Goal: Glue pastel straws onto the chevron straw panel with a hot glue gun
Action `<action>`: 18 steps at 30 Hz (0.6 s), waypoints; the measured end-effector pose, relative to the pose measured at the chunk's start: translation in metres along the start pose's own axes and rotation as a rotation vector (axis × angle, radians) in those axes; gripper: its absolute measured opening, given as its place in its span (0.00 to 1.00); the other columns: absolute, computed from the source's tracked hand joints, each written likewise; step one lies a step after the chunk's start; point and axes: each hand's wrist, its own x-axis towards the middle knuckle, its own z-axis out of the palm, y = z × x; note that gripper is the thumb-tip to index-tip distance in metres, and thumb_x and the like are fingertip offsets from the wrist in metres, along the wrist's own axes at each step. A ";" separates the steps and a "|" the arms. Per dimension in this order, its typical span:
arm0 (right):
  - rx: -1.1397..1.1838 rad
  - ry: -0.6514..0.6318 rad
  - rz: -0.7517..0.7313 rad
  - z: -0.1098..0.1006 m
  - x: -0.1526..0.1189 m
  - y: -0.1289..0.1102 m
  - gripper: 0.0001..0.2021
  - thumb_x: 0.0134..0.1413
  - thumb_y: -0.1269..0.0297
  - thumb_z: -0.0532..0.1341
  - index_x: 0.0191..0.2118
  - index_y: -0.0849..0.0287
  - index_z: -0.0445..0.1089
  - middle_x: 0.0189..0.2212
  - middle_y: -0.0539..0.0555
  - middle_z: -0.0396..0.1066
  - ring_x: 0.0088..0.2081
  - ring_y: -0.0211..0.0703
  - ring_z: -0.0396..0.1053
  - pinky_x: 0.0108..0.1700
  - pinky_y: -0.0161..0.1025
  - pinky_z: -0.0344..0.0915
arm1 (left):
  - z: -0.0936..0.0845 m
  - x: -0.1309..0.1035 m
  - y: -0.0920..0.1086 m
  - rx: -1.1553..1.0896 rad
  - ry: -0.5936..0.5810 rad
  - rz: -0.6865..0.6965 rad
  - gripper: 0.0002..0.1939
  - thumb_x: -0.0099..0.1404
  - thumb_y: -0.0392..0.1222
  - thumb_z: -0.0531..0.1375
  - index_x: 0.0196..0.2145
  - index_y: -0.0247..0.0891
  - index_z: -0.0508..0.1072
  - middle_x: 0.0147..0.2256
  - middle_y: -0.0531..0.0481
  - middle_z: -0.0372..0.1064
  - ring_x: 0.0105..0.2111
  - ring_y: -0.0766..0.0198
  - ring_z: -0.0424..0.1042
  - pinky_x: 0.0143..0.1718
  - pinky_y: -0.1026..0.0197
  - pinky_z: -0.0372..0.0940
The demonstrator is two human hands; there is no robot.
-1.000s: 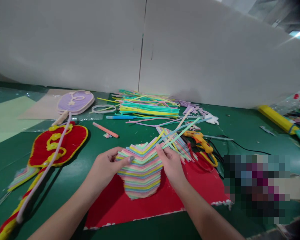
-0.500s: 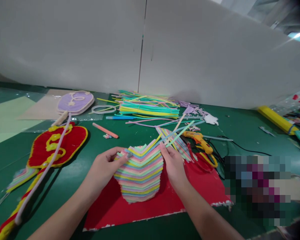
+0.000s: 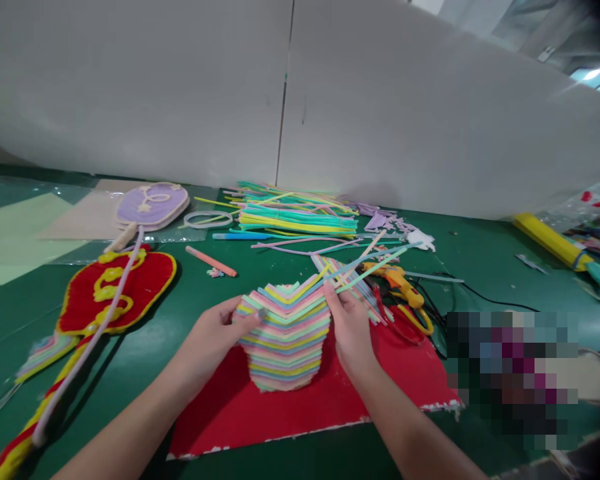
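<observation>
Between my two hands is a rounded panel (image 3: pixel 285 340) of striped pastel strips laid in V-shaped rows, tilted above a red board (image 3: pixel 260 427). My left hand (image 3: pixel 230 327) pinches its upper left edge, thumb on the front. My right hand (image 3: pixel 347 320) grips the upper right edge, where long loose strips (image 3: pixel 375 267) in blue, green and pink stick out to the upper right. Behind that hand lies a separate striped piece (image 3: pixel 350 287). An orange glue gun (image 3: pixel 397 280) and red-yellow scissors (image 3: pixel 417 320) rest just right of it.
Bundled fuzzy sticks (image 3: pixel 297 220) lie by the white partition (image 3: pixel 180 93). A red fan (image 3: pixel 115 293) and a purple fan (image 3: pixel 153 205) are at left, an orange pen (image 3: pixel 211 261) nearer the middle. Black cords and a yellow tube (image 3: pixel 550 240) are at right.
The panel has risen slightly and shifted a little right with my hands. The loose strips at its upper right now lean further right and lower.
</observation>
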 end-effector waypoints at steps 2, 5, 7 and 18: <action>0.019 -0.027 0.017 0.001 0.000 0.001 0.20 0.46 0.45 0.64 0.22 0.58 0.65 0.17 0.46 0.60 0.26 0.38 0.58 0.30 0.36 0.56 | -0.002 0.001 -0.002 0.055 0.002 0.005 0.26 0.47 0.51 0.71 0.43 0.36 0.76 0.37 0.46 0.78 0.40 0.50 0.76 0.42 0.55 0.69; 0.043 -0.111 0.068 0.003 -0.001 0.002 0.18 0.42 0.47 0.67 0.24 0.58 0.67 0.16 0.44 0.59 0.23 0.36 0.57 0.28 0.36 0.57 | -0.003 0.001 -0.003 0.113 0.038 0.014 0.26 0.48 0.52 0.70 0.42 0.37 0.76 0.35 0.47 0.78 0.39 0.49 0.76 0.40 0.55 0.70; 0.057 -0.140 0.091 0.003 -0.001 0.002 0.18 0.42 0.48 0.67 0.25 0.59 0.67 0.15 0.44 0.59 0.21 0.36 0.57 0.27 0.36 0.57 | -0.003 0.001 -0.002 0.127 0.062 0.030 0.25 0.49 0.54 0.69 0.42 0.37 0.76 0.36 0.47 0.78 0.39 0.50 0.76 0.39 0.57 0.70; -0.021 -0.062 -0.028 0.001 0.005 -0.005 0.20 0.46 0.46 0.63 0.34 0.61 0.71 0.19 0.47 0.67 0.24 0.39 0.64 0.27 0.36 0.60 | 0.000 -0.001 0.002 0.120 0.077 0.086 0.28 0.50 0.56 0.67 0.44 0.37 0.74 0.39 0.46 0.77 0.40 0.53 0.75 0.39 0.59 0.69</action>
